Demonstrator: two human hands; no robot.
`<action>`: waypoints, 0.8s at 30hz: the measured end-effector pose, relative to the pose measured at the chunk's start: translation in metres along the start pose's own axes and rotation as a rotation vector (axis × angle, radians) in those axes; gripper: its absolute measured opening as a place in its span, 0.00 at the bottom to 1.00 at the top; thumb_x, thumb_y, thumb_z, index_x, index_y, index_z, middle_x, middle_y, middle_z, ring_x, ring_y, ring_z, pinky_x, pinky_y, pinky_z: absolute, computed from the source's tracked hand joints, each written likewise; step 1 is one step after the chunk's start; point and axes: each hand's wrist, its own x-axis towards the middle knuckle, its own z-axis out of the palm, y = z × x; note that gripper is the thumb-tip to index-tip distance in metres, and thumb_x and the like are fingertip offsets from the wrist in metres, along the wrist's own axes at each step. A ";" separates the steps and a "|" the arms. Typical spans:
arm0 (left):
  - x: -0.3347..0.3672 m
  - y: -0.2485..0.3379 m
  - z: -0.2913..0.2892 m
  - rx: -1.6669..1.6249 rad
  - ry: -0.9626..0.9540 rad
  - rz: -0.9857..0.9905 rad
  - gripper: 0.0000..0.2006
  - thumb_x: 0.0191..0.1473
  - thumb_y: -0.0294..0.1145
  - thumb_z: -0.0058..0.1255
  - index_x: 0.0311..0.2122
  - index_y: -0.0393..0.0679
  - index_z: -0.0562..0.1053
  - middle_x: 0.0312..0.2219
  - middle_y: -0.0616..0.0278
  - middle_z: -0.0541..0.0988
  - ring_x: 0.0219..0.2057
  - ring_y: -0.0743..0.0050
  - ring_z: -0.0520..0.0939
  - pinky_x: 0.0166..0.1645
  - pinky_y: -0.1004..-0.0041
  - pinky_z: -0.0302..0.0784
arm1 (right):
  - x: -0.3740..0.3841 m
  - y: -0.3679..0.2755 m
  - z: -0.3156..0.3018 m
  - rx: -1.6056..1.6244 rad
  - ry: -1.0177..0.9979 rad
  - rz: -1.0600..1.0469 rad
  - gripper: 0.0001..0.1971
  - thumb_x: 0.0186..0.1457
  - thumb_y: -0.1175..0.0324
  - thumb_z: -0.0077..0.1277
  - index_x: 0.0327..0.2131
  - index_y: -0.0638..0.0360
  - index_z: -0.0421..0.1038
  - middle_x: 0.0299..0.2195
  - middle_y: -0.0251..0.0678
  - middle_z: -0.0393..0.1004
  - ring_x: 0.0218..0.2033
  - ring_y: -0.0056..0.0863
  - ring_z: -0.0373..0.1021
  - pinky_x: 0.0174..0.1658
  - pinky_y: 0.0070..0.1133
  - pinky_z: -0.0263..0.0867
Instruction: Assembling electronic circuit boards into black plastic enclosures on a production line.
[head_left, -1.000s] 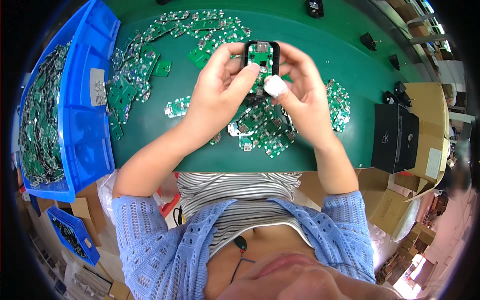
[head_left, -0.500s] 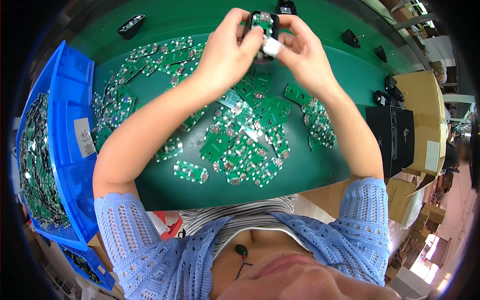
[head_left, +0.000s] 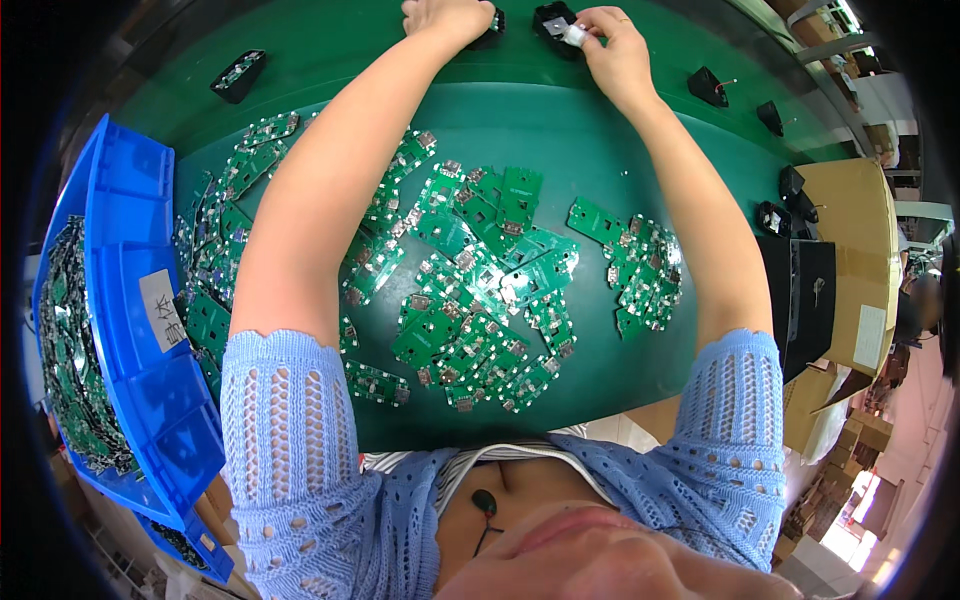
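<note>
My left hand (head_left: 446, 18) is at the far edge of the view, closed around a small black plastic case (head_left: 490, 30) with a circuit board in it; most of that case is hidden by the fingers. To its right, my right hand (head_left: 617, 55) pinches the edge of a second open black case (head_left: 552, 22). Its thumb has a white wrapping (head_left: 574, 36). Below both hands, many green circuit boards (head_left: 480, 290) lie in an overlapping heap on the green mat, and a smaller group of boards (head_left: 645, 270) lies to the right.
A blue bin (head_left: 135, 230) full of boards stands at the left. One black case with a board (head_left: 238, 75) sits far left. Black cases with wires (head_left: 708, 87) stand along the right, near a black box (head_left: 808, 300) and a cardboard box (head_left: 850, 220).
My hands, previously together on one black case, have parted. The left has moved away and to the left with that case; the right has moved up to the other case.
</note>
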 end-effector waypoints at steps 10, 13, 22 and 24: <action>-0.110 0.078 -0.023 -0.597 -0.426 -0.211 0.19 0.54 0.41 0.44 0.41 0.33 0.67 0.29 0.60 0.75 0.24 0.77 0.77 0.25 0.83 0.69 | -0.059 -0.091 -0.070 0.769 -0.063 -0.078 0.04 0.51 0.75 0.47 0.31 0.60 0.71 0.39 0.34 0.70 0.37 0.21 0.67 0.40 0.18 0.64; -0.138 0.076 -0.043 -0.557 -0.560 -0.235 0.16 0.54 0.33 0.44 0.45 0.35 0.63 0.30 0.59 0.75 0.28 0.76 0.78 0.28 0.81 0.71 | -0.079 -0.112 -0.087 0.867 -0.203 -0.162 0.10 0.50 0.79 0.45 0.38 0.61 0.69 0.42 0.36 0.69 0.40 0.22 0.67 0.44 0.20 0.64; -0.209 0.059 -0.046 -0.696 -0.126 -0.296 0.13 0.47 0.23 0.48 0.41 0.37 0.68 0.33 0.62 0.74 0.35 0.78 0.74 0.45 0.77 0.68 | -0.111 -0.096 -0.056 0.158 -0.380 -0.353 0.17 0.44 0.81 0.44 0.40 0.54 0.71 0.42 0.35 0.70 0.44 0.35 0.65 0.47 0.27 0.63; -0.220 0.061 -0.040 -0.632 -0.059 -0.241 0.13 0.46 0.24 0.50 0.41 0.38 0.69 0.32 0.63 0.74 0.35 0.80 0.74 0.44 0.78 0.68 | -0.112 -0.094 -0.057 0.192 -0.353 -0.312 0.15 0.45 0.80 0.44 0.38 0.55 0.72 0.39 0.35 0.72 0.42 0.35 0.67 0.46 0.28 0.64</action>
